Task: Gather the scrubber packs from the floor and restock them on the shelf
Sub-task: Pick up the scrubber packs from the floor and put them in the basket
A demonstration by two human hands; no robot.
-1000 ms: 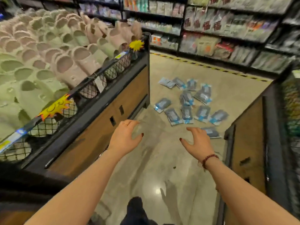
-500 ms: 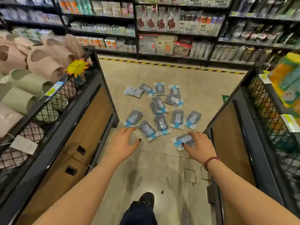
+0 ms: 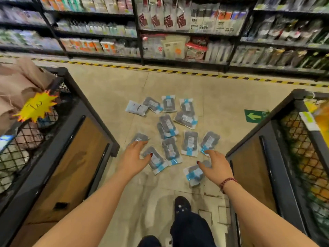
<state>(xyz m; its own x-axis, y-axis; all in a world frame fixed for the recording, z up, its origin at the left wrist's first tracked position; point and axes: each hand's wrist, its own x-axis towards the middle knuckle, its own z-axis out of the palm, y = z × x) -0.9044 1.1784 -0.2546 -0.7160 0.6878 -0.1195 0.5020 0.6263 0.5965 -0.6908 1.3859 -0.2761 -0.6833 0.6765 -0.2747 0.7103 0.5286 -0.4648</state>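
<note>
Several scrubber packs, grey with blue bands in clear wrap, lie scattered on the beige floor (image 3: 222,107); one is at the middle (image 3: 190,142), and a pale one lies face down at the far left (image 3: 136,107). My left hand (image 3: 132,158) reaches forward, fingers spread, over the nearest left packs (image 3: 156,160) and holds nothing. My right hand (image 3: 216,165) is out in front with fingers apart, above the closest pack (image 3: 193,173). Stocked shelves (image 3: 178,32) line the far wall.
A wire-sided display bin (image 3: 53,132) of pink and green slippers with a yellow price star stands on my left. Another bin (image 3: 284,148) of yellow goods stands on my right. Yellow-black tape and a green arrow sign (image 3: 254,115) mark the floor. My foot (image 3: 181,205) steps forward.
I have walked forward down the aisle, so the packs are closer and larger in view. Both hands stay spread and have come over the nearest packs.
</note>
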